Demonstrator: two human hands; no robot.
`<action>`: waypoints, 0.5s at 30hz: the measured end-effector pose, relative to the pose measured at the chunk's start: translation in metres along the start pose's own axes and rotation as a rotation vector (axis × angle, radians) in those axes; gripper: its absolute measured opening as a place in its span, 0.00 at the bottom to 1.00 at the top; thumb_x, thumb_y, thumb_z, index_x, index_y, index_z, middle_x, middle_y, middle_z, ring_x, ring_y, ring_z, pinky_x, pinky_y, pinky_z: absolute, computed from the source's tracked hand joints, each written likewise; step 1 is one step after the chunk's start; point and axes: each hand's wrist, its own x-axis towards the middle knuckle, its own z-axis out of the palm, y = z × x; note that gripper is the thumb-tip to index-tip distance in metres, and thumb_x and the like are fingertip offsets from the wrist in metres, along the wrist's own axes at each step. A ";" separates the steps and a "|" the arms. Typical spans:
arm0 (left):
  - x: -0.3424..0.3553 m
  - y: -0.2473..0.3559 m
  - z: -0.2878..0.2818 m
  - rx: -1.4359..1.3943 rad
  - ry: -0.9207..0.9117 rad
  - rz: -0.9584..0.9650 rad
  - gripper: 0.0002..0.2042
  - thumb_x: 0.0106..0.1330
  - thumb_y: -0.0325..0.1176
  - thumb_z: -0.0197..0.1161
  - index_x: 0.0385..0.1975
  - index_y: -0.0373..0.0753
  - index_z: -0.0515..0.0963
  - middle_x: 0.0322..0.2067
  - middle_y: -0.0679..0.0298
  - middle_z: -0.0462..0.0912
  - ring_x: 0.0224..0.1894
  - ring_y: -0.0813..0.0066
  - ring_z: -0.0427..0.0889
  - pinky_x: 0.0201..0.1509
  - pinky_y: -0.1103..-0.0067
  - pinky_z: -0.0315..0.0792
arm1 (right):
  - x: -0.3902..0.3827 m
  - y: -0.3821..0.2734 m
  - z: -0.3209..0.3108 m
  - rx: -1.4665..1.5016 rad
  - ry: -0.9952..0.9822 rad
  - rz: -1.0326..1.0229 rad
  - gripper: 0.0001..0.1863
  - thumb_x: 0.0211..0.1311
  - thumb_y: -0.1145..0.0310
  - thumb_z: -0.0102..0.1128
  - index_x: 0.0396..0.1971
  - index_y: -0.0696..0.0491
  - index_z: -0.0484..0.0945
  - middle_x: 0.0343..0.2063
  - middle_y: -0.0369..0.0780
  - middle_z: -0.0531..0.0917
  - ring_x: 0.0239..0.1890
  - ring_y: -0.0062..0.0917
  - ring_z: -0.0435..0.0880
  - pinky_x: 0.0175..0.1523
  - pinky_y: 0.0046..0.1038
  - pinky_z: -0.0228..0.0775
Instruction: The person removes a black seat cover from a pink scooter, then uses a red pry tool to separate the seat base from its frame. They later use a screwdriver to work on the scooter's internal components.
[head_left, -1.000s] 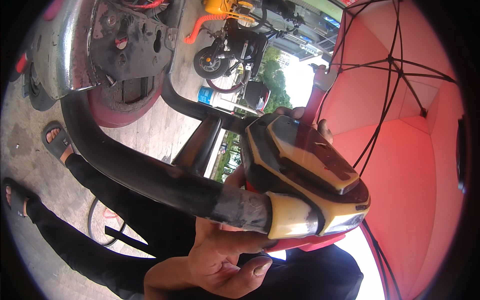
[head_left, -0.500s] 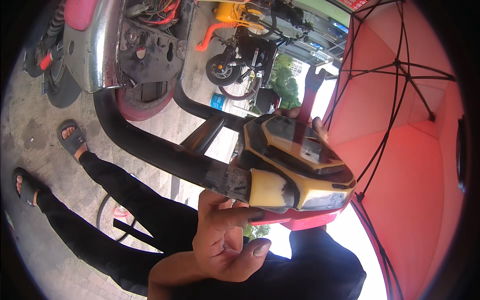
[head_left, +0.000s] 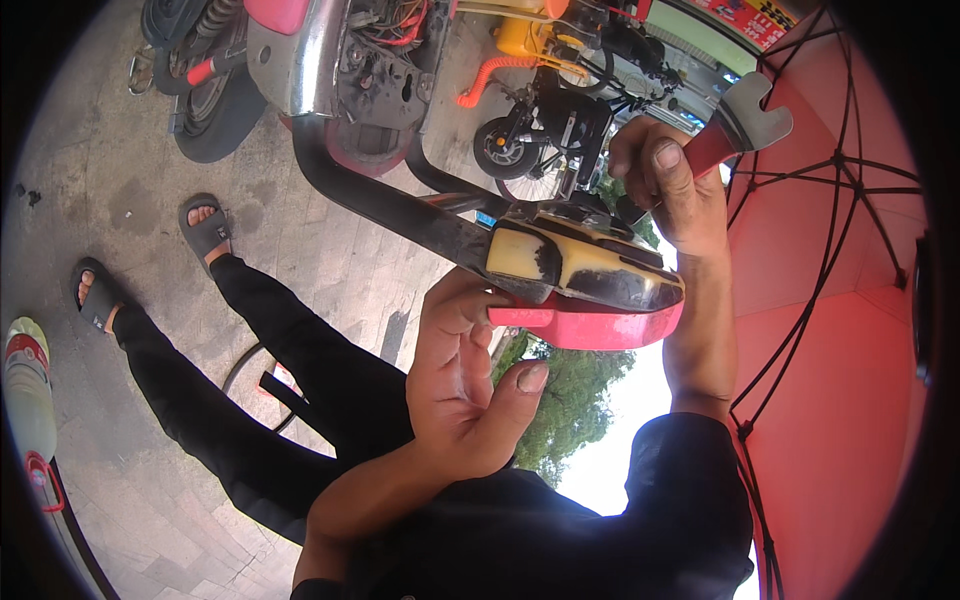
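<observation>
My left hand (head_left: pixel 460 390) curls its fingers against the pink piece (head_left: pixel 610 330) beneath a worn black-and-yellow molded part (head_left: pixel 590 265), its thumb sticking out. The molded part sits at the end of a curved black tube (head_left: pixel 385 210). Above it, my right hand (head_left: pixel 675 185) grips a red-handled metal tool (head_left: pixel 755 110) with a notched flat head. The tube runs up to a chrome-and-metal body (head_left: pixel 312 70) with exposed wiring.
A wheeled vehicle part (head_left: pixel 210 110) is at the upper left. A black scooter (head_left: pixel 550 130) and yellow machine with orange hose (head_left: pixel 500 80) stand behind. A red canopy (head_left: pixel 820 390) fills the right. A plastic bottle (head_left: pixel 32 390) lies at the far left.
My right hand has come out from behind the molded part with the tool, its head now tilted rightward. The molded part appears more edge-on, and the view has shifted.
</observation>
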 end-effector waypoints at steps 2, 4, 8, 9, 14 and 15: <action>0.000 -0.001 0.004 -0.050 0.022 -0.001 0.22 0.61 0.18 0.57 0.55 0.32 0.64 0.58 0.52 0.63 0.62 0.66 0.65 0.67 0.69 0.57 | 0.013 -0.020 -0.001 0.009 -0.135 0.022 0.26 0.71 0.47 0.48 0.22 0.54 0.72 0.28 0.44 0.77 0.21 0.15 0.65 0.26 0.17 0.58; 0.001 0.001 0.005 -0.060 0.036 -0.033 0.21 0.61 0.18 0.57 0.54 0.32 0.63 0.58 0.52 0.63 0.62 0.67 0.65 0.67 0.69 0.57 | 0.024 -0.028 0.008 0.036 -0.278 -0.084 0.24 0.69 0.49 0.51 0.25 0.57 0.75 0.27 0.42 0.78 0.26 0.21 0.72 0.30 0.22 0.62; 0.003 0.006 0.006 -0.067 0.066 -0.048 0.19 0.61 0.18 0.57 0.53 0.30 0.65 0.57 0.52 0.63 0.61 0.66 0.66 0.66 0.70 0.58 | 0.029 -0.031 0.018 0.154 -0.441 -0.033 0.25 0.63 0.48 0.60 0.24 0.58 0.73 0.24 0.40 0.77 0.30 0.26 0.78 0.37 0.27 0.71; 0.004 0.006 0.005 -0.037 0.067 -0.057 0.19 0.61 0.18 0.57 0.53 0.30 0.65 0.57 0.52 0.63 0.61 0.66 0.66 0.66 0.70 0.58 | 0.029 -0.030 0.017 0.188 -0.447 -0.037 0.25 0.61 0.47 0.62 0.23 0.57 0.72 0.24 0.40 0.78 0.31 0.27 0.80 0.38 0.27 0.72; 0.002 0.005 0.001 0.061 0.048 -0.075 0.18 0.61 0.19 0.59 0.51 0.31 0.66 0.55 0.52 0.64 0.59 0.67 0.67 0.65 0.72 0.60 | 0.035 -0.011 0.013 0.456 -0.583 -0.097 0.27 0.49 0.48 0.73 0.25 0.57 0.71 0.27 0.42 0.79 0.36 0.29 0.83 0.38 0.25 0.72; 0.002 0.005 0.000 0.073 0.054 -0.076 0.18 0.61 0.19 0.59 0.51 0.31 0.66 0.55 0.52 0.64 0.59 0.67 0.67 0.64 0.72 0.60 | 0.039 -0.008 0.011 0.430 -0.618 -0.010 0.28 0.47 0.48 0.74 0.26 0.58 0.71 0.28 0.43 0.79 0.36 0.29 0.83 0.40 0.25 0.72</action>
